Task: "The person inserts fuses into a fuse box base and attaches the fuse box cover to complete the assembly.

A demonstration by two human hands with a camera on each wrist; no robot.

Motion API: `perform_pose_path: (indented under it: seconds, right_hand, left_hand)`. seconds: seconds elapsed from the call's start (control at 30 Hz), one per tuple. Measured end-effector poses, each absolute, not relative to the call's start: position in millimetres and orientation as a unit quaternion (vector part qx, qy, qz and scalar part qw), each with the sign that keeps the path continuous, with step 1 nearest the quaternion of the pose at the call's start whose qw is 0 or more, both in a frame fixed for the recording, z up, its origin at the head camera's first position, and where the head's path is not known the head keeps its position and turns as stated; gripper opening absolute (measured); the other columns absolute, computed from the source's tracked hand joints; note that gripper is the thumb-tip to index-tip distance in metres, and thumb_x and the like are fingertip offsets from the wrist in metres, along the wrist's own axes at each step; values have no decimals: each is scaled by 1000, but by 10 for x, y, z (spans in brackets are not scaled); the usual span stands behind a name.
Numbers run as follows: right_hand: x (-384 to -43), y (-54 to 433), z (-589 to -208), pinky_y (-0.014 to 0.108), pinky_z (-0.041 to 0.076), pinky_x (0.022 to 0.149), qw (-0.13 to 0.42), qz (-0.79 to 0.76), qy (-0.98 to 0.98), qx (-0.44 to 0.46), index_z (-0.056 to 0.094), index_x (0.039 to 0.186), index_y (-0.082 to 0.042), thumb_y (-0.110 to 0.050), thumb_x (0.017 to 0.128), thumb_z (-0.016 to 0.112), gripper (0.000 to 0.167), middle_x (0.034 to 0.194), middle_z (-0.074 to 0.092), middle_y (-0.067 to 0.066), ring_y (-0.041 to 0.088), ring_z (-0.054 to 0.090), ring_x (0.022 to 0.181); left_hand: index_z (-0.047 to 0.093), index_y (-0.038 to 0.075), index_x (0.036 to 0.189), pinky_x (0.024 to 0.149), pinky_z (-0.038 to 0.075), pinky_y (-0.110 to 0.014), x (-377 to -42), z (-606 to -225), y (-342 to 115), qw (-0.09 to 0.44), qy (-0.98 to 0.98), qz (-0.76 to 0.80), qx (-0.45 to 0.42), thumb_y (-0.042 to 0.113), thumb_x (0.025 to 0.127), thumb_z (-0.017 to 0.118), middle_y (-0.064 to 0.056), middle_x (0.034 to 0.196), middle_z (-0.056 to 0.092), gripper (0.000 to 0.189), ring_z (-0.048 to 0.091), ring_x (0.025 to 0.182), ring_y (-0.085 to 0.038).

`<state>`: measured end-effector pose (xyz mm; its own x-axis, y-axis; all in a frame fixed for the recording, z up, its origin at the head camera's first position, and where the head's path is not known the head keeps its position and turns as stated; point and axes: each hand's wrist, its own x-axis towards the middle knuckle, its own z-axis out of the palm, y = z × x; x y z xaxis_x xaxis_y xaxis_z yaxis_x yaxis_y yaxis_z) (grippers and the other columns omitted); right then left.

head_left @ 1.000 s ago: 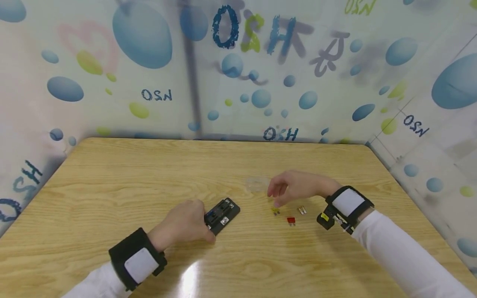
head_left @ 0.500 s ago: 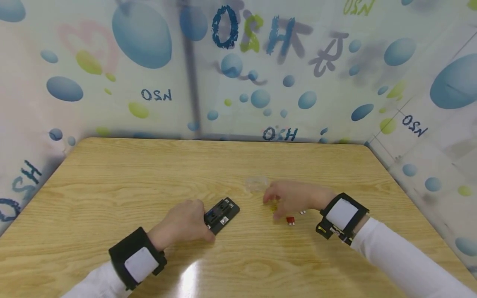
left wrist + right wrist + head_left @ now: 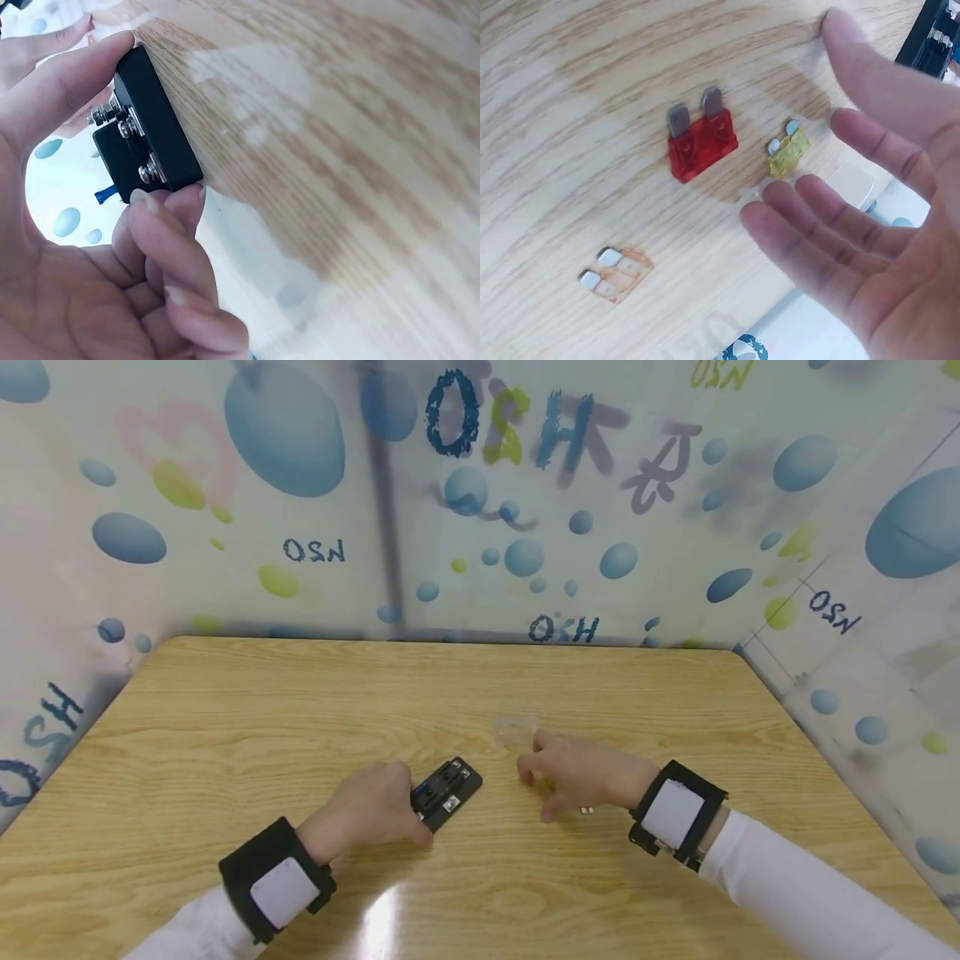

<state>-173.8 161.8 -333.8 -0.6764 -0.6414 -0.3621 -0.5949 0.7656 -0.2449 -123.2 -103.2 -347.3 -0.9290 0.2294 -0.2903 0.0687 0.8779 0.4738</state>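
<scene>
My left hand grips the end of a black fuse holder on the table, thumb on one long edge and fingertips on the other. In the left wrist view the holder shows metal screw terminals and a small blue piece on its side. My right hand hovers over the blade fuses with its fingers spread and nothing held. In the right wrist view a red blade fuse lies in the middle, a yellow blade fuse close by the fingertips, and a pale orange blade fuse farther off.
A clear plastic piece lies just beyond my right fingertips. The wooden table runs back to a patterned wall at the rear and sides. Each wrist wears a black band, the right one above the table.
My right hand has moved down and left toward me, and it now covers most of the fuses in the head view. My left hand and the fuse holder have stayed put.
</scene>
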Motion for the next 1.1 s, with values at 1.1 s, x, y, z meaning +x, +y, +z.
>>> perform_pose_path:
  seconds: [1.1]
  right_hand:
    - [-1917, 1696, -3400, 28, 43, 72, 205, -43, 907, -366, 56, 83, -15, 9, 82, 63, 25, 83, 56, -2, 12, 47, 76]
  left_hand:
    - [60, 5, 69, 46, 35, -24, -1230, -3485, -1031, 166, 958, 221, 77, 32, 55, 92, -3, 62, 59, 45, 49, 54, -14]
